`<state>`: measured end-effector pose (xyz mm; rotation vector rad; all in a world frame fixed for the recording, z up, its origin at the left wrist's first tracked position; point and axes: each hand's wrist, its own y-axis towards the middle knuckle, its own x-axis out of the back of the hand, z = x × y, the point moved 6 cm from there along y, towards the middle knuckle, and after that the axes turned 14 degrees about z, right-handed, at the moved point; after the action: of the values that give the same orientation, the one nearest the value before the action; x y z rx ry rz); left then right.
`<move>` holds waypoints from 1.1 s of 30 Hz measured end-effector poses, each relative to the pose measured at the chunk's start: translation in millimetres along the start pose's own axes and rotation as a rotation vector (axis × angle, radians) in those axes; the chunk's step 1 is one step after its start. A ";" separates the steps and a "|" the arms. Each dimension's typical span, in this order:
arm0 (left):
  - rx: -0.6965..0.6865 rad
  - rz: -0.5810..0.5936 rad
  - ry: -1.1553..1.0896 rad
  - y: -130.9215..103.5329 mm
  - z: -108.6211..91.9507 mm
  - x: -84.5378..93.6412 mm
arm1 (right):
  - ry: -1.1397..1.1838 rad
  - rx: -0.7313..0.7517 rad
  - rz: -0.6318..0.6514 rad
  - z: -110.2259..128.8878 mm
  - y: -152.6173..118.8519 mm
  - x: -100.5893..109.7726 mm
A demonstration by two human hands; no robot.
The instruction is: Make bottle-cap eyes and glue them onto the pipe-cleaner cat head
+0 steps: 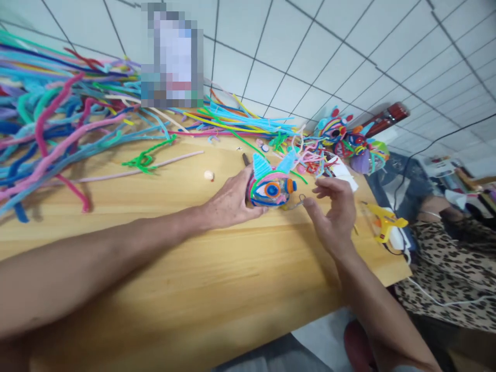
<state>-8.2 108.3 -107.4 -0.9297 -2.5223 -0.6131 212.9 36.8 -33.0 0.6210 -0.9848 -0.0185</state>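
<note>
My left hand [232,201] is wrapped around a small craft animal [269,190] in the middle of the table. It looks like a clear plastic bottle covered with coloured pipe cleaners, with two light-blue pointed ears, a large orange-and-blue eye and an orange-and-blue cap end facing right. To its right my right hand [335,217] hovers apart from it, thumb and half-bent fingers spread, with nothing visible between them. A thin dark loop [302,198] lies near the right thumb tip; what it is I cannot make out.
Pipe cleaners [58,129] in many colours pile up on the left and along the wall. Finished craft animals [337,126] stand at the back right. A yellow glue gun [383,222] lies near the right edge, beside a person in leopard-print clothing [445,263]. The wooden table [217,299] meets a tiled wall.
</note>
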 end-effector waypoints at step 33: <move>-0.200 -0.326 0.511 -10.3 -53.5 19.4 | 0.524 -0.205 0.217 -26.4 -10.4 -67.5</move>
<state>-18.4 83.4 -56.2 -0.3497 -2.1770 -1.0653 197.9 60.3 -100.7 0.3015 -0.5268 0.2230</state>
